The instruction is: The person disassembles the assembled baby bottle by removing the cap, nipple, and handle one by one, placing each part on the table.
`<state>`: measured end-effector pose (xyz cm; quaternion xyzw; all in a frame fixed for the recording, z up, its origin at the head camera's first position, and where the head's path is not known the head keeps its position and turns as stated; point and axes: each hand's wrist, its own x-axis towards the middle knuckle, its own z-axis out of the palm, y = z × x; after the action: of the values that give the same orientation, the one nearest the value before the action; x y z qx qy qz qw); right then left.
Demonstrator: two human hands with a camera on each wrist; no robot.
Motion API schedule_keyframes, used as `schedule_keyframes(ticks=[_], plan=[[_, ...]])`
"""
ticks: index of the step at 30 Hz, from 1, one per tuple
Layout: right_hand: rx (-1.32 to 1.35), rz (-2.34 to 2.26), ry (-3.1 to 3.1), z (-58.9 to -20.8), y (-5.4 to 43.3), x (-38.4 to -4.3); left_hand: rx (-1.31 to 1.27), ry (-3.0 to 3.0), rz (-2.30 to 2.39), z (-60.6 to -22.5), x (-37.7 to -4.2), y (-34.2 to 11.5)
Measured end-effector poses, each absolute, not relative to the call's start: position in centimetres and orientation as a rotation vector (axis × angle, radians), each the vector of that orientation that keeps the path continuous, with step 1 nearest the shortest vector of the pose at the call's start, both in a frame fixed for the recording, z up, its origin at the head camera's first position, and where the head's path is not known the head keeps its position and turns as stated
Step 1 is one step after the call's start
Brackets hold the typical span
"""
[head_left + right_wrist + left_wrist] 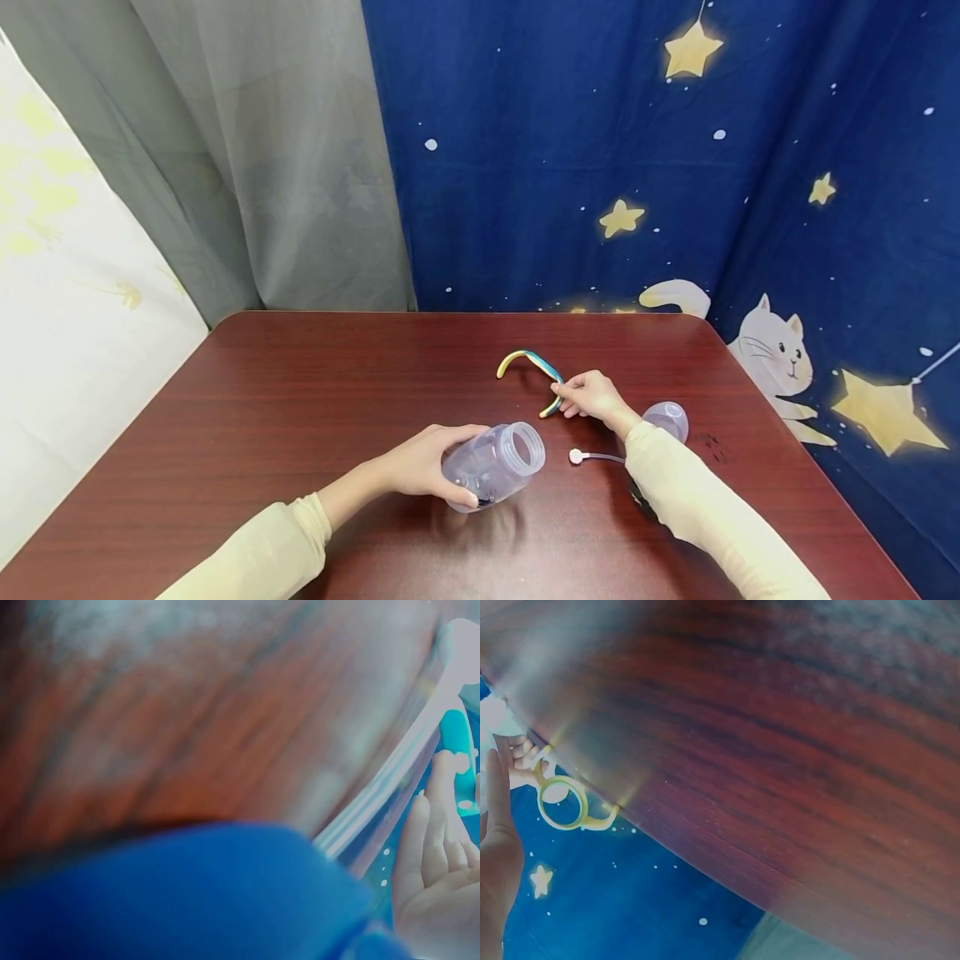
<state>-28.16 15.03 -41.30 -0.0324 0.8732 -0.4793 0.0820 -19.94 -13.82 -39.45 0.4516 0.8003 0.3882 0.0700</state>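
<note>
A translucent baby bottle (487,467), uncapped and tilted with its mouth to the upper right, is gripped round its body by my left hand (423,462). Beyond it my right hand (596,396) pinches a yellow-and-blue bottle handle (542,363) by one side, just above the table. In the left wrist view this handle (600,823) shows a round ring with a curved grip on each side. The right wrist view catches the fingers (431,847) against a turquoise part of the handle (454,731).
A clear domed cap (667,419) sits on the table (337,367) behind my right wrist. A thin straw (603,457) with a white weighted end (576,457) runs under the right forearm. Close to the right wrist camera lies a blurred blue object (187,892), its kind unclear.
</note>
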Motion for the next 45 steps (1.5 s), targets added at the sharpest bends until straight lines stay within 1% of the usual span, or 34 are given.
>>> schedule_keyframes(ticks=[4, 21, 30, 39, 45], plan=[[-0.032, -1.447, 2.536, -41.4, 15.3, -28.2, 1.362, 2.405, 1.168, -39.5, -19.9, -13.8], [-0.031, -1.451, 2.514, -41.9, 15.2, -28.2, 1.377, 2.412, 1.169, -39.5, -19.9, -13.7], [0.015, -1.393, 2.598, -41.5, 15.3, -28.0, 1.388, 2.417, 1.172, -39.6, -19.9, -13.7], [-0.094, -1.093, 2.871, -39.1, 16.0, -27.4, 1.409, 2.409, 1.205, -39.6, -19.9, -13.7], [-0.143, -1.023, 2.999, -37.0, 16.0, -26.5, 1.423, 2.405, 1.221, -39.5, -19.9, -13.6]])
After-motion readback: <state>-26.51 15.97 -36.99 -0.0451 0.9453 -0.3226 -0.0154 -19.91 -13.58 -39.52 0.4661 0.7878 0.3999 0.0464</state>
